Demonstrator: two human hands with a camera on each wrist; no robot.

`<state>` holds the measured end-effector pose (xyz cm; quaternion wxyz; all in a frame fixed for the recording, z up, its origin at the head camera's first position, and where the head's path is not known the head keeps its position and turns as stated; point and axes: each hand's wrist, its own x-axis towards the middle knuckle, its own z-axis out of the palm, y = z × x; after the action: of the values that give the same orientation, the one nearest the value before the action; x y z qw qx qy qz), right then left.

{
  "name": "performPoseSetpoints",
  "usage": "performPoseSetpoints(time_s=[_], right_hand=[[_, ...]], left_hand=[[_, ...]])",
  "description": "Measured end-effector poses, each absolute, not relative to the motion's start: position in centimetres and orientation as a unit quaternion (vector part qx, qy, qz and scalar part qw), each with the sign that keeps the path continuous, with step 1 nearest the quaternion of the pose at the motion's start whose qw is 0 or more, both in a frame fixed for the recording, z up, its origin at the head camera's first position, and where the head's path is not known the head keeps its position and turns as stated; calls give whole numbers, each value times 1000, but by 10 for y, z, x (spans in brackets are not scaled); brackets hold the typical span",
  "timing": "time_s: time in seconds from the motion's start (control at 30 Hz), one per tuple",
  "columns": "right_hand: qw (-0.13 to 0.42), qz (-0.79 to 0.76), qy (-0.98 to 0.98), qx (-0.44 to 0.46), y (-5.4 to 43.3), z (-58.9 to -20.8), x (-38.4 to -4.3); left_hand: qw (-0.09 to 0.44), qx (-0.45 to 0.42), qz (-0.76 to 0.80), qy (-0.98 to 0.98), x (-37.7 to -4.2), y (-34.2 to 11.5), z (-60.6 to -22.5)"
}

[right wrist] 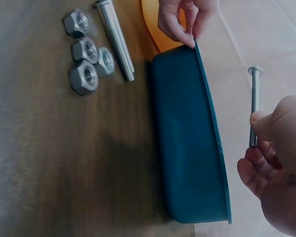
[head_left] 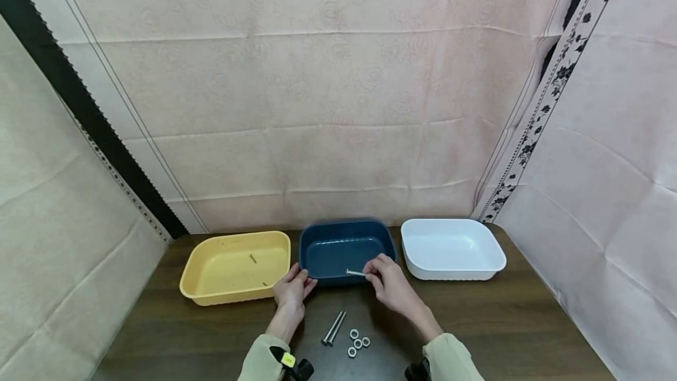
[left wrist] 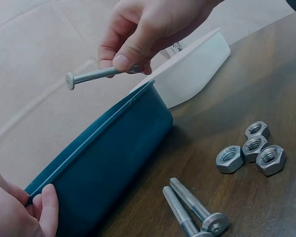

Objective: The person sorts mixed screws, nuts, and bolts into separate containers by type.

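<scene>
My right hand pinches a silver bolt by its threaded end, over the near side of the dark blue tub. The bolt's head points left in the head view. At the tub's near left corner, my left hand grips the rim between thumb and fingers, as the left wrist view shows. Two more bolts lie side by side on the table, in front of the tub. Right of them sits a loose cluster of several hex nuts. The tub's inside is hidden in both wrist views.
To the left stands a yellow tub with small dark marks or bits inside. A white tub is on the right. All three line the back of the brown wooden table. Pale cloth hangs behind and along both sides.
</scene>
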<state>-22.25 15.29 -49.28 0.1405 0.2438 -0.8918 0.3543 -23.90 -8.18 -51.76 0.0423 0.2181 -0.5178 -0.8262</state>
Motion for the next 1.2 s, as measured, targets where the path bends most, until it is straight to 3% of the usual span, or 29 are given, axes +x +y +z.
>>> performPoseSetpoints(time_s=[0.2,1.2], right_hand=[[166,340,-899,222,150,-494,-237],[164,304,-922,173,142,-501,-269]], left_hand=[[40,221,-826,-517,-239,-82,-515],[47,217,-824,-521,-238,-82,-518]])
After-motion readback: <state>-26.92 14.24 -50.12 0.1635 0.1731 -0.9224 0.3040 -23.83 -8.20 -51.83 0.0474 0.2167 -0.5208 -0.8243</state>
